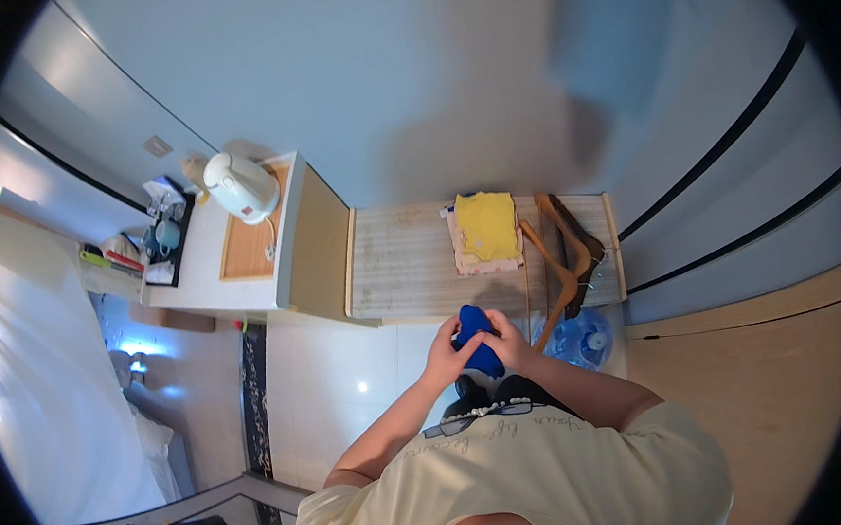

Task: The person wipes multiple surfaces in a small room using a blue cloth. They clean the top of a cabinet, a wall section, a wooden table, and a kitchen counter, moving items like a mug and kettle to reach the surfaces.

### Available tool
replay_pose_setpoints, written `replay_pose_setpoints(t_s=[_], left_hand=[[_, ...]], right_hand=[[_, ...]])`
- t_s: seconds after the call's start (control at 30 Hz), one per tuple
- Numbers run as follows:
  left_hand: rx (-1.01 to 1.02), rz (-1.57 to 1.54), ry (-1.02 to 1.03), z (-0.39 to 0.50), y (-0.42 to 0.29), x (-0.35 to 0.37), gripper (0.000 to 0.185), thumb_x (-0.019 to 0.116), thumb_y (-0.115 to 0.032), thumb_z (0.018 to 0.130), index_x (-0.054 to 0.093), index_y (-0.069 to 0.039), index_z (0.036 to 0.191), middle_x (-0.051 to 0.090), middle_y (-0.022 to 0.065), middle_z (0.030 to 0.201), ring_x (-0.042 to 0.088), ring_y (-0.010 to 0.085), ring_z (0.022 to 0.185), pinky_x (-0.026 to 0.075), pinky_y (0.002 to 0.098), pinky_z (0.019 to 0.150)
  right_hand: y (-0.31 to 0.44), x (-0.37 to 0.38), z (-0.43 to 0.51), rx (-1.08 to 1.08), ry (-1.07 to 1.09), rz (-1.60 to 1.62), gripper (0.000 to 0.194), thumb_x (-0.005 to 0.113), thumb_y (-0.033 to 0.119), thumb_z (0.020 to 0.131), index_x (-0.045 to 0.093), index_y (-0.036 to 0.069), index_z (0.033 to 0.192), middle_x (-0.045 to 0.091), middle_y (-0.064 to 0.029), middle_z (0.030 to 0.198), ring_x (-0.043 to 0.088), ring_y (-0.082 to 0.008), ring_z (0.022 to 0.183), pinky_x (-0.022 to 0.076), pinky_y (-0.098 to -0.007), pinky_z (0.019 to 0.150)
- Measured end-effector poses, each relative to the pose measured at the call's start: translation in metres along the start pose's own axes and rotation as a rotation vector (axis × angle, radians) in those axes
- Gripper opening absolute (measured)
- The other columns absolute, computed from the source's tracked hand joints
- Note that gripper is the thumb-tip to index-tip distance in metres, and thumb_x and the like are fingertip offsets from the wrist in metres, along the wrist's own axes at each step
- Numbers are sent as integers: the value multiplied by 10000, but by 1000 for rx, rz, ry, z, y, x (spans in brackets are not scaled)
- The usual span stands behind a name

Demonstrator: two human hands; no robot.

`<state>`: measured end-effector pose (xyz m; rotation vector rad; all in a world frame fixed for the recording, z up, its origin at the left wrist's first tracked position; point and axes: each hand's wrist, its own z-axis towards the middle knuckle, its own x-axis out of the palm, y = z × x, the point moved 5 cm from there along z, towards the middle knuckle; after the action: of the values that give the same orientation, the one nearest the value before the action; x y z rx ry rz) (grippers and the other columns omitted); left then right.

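Both my hands hold a bundled dark blue cloth (478,339) in front of my body, just off the near edge of the low bench. My left hand (447,348) grips its left side, and my right hand (510,340) has its right side, with the thumbs close together over the cloth. Beyond the hands, a folded yellow cloth (487,225) lies on top of a folded pink cloth (470,265) on the bench. Whether the blue cloth is one piece or more, I cannot tell.
Wooden hangers (564,274) lie at the right of the bench (402,264), some overhanging its edge. A blue water bottle (579,340) stands below them. At the left, a cabinet (247,293) bears a white electric kettle (243,191) and a dark tray with cups (183,242).
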<state>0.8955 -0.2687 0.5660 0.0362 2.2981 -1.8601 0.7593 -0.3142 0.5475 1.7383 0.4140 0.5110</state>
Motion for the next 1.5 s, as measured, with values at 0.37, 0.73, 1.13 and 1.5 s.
replay_pose_setpoints(t_s=[0.37, 0.73, 1.13, 1.5], left_hand=[[504, 468, 153, 65, -119, -10, 336, 597, -77, 884, 590, -52, 1219, 602, 162, 1198, 556, 349, 1090, 443, 390, 933], [502, 499, -90, 149, -192, -34, 323, 508, -80, 933, 564, -63, 1250, 633, 189, 1094, 609, 368, 968, 481, 393, 858], [623, -21, 243, 261, -336, -51, 234, 540, -116, 967, 576, 0, 1167, 633, 29, 1001, 568, 106, 905, 460, 247, 839], [1014, -89, 539, 333, -392, -107, 185, 539, -45, 898, 628, -2, 1054, 567, 164, 1252, 458, 266, 1254, 345, 367, 1039]], right_hand=[[75, -28, 43, 162, -29, 644, 441, 485, 110, 939, 408, 143, 1371, 501, -72, 1233, 501, -203, 1156, 480, -400, 933], [148, -80, 142, -61, 18, 5, 276, 597, 143, 921, 563, -5, 1152, 625, -71, 932, 593, -136, 816, 493, -282, 730], [335, -145, 192, -437, -257, -312, 302, 616, 196, 926, 569, 18, 1166, 644, -77, 904, 594, -119, 748, 487, -271, 681], [372, -94, 276, -321, -86, -178, 335, 590, 105, 925, 546, 41, 1251, 640, -68, 930, 608, -158, 781, 505, -287, 700]])
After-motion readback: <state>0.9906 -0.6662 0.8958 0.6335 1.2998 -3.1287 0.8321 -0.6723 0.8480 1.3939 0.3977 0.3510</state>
